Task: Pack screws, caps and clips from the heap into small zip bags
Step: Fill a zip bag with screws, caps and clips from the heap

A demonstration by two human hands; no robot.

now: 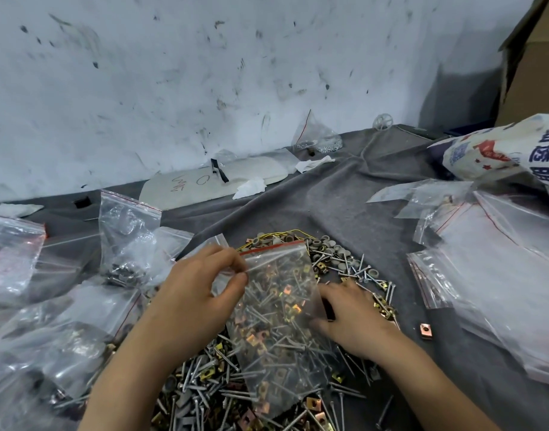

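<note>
a left hand (198, 293) pinched the top edge of a clear zip bag (279, 306) between thumb and fingertips, holding it over a heap (204, 396) of screws, caps and clips on grey cloth (360, 213). the right hand (351, 315) lay on the heap, its fingers hidden behind the bag, so its grip could not be told.

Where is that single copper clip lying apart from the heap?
In the head view the copper clip lies on the grey cloth at lower right, between the right hand and the stack of empty zip bags.
</note>
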